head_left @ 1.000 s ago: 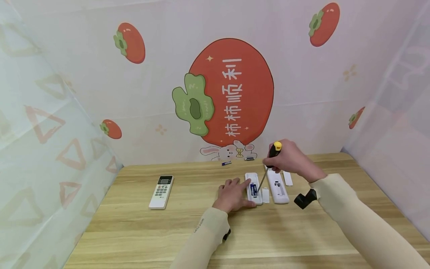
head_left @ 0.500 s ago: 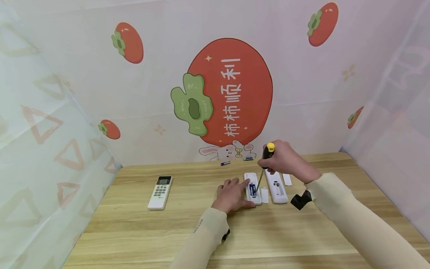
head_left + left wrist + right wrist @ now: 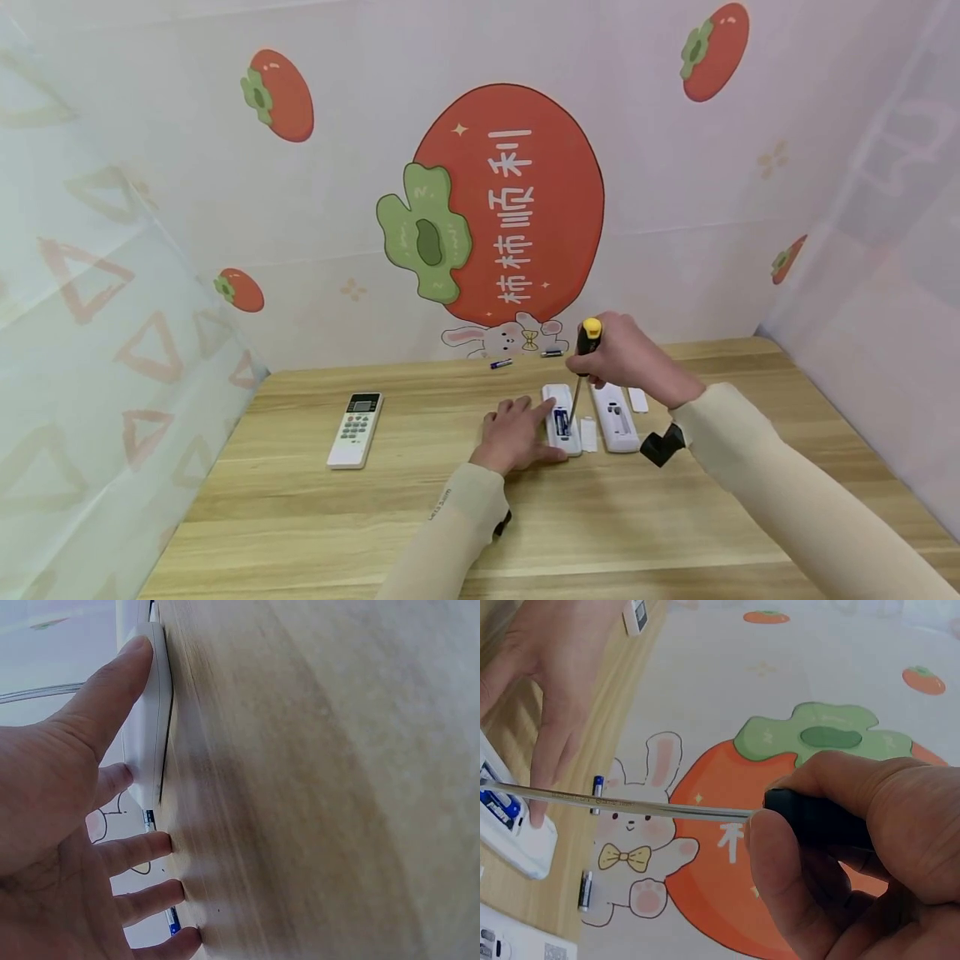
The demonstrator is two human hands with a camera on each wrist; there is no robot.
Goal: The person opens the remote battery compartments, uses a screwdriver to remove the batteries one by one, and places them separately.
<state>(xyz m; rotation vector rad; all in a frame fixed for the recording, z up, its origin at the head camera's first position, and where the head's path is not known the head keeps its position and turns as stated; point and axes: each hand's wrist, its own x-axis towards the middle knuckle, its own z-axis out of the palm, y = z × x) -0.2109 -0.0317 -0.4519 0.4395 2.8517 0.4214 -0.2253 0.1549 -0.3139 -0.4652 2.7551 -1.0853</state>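
A white remote control [image 3: 555,393] lies face down with its battery bay open, and blue batteries [image 3: 562,422] sit inside. My left hand [image 3: 510,435] rests beside it with fingers spread. Its thumb and index finger touch the remote's left side, as the left wrist view also shows; the other fingertips are on the table. My right hand [image 3: 626,354] grips a screwdriver [image 3: 589,337] by its black and yellow handle. The metal shaft [image 3: 637,806] slants down to the battery bay, the tip at the batteries. A loose white battery cover [image 3: 588,435] lies right of this remote.
Further right lies a second white remote [image 3: 617,421], its battery bay uncovered, with another cover [image 3: 638,400] beside it. A remote with its buttons up [image 3: 356,431] lies at the left. Two loose batteries, one blue [image 3: 501,363] and one dark [image 3: 552,353], lie by the back wall.
My right hand has shifted left, bringing the screwdriver more upright while its tip stays in the battery bay. My left hand keeps its place on the remote. The head view has turned slightly right.
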